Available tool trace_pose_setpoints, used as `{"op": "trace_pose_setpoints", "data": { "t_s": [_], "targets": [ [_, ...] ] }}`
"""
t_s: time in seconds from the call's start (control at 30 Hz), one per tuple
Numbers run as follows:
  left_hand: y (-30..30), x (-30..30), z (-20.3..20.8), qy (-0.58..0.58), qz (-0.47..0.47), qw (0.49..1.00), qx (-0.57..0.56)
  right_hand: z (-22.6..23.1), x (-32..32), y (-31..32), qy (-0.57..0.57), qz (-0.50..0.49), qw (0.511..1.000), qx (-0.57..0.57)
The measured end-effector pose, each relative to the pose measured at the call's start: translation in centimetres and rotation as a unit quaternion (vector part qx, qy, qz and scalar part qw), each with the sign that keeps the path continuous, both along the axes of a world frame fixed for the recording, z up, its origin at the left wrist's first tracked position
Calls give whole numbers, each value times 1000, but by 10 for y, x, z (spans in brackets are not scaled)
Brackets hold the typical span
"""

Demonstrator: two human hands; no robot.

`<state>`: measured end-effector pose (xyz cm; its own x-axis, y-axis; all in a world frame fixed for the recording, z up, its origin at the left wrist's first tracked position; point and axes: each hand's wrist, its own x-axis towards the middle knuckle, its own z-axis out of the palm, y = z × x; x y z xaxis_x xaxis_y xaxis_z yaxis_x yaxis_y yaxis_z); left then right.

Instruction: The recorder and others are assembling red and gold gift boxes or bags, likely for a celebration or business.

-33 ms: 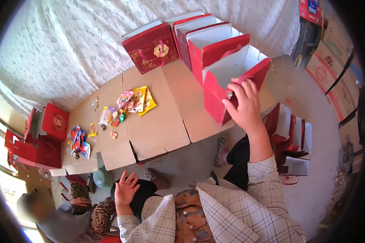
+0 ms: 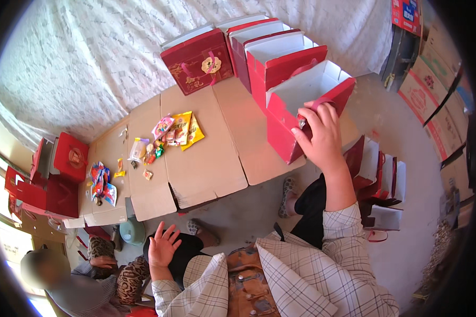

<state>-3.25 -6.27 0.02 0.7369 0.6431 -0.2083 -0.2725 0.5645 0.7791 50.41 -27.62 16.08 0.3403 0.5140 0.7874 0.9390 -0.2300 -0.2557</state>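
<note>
My right hand (image 2: 322, 136) reaches over the near rim of an upright, open-topped red gift box (image 2: 281, 132) with a white inside. Its fingers curl round the rim beside the dark red ribbon handle (image 2: 323, 101), thumb on the near side. Between thumb and forefinger shows a small shiny bit that I cannot make out. Held above my lap, my left hand (image 2: 164, 245) is open, palm up and fingers spread, with nothing in it. Several more red gift boxes (image 2: 287, 63) stand in a row behind the held one.
Yellow snack packets (image 2: 191, 133) and small wrapped sweets lie on the cardboard-covered table (image 2: 206, 169). Blue-and-red packets (image 2: 103, 185) and more red boxes (image 2: 63, 198) are on its left. Red boxes (image 2: 380, 174) stand on the floor at right. A person (image 2: 92, 285) sits at lower left.
</note>
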Motion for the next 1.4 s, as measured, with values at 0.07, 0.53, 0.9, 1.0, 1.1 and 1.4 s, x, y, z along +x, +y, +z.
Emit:
{"op": "trace_pose_setpoints", "data": {
  "t_s": [0.07, 0.53, 0.9, 1.0, 1.1, 1.4],
  "targets": [
    [0, 1, 0, -8, -9, 1000, 3, 9, 0, 0, -17, -14, 999, -27],
    [2, 11, 1, -23, -16, 1000, 3, 20, -6, 3, 5, 39, 996, -78],
    [1, 9, 3, -24, -14, 1000, 2, 3, 1, 13, 49, 27, 998, -9],
    [0, 9, 3, -22, -13, 1000, 0, -3, 4, 13, 68, 29, 997, 8],
    [1, 10, 2, -19, -15, 1000, 3, -12, 9, 16, 96, 66, 993, 29],
    [1, 11, 3, -12, -18, 1000, 8, -33, 13, 9, 117, 124, 984, 51]
  ]
}}
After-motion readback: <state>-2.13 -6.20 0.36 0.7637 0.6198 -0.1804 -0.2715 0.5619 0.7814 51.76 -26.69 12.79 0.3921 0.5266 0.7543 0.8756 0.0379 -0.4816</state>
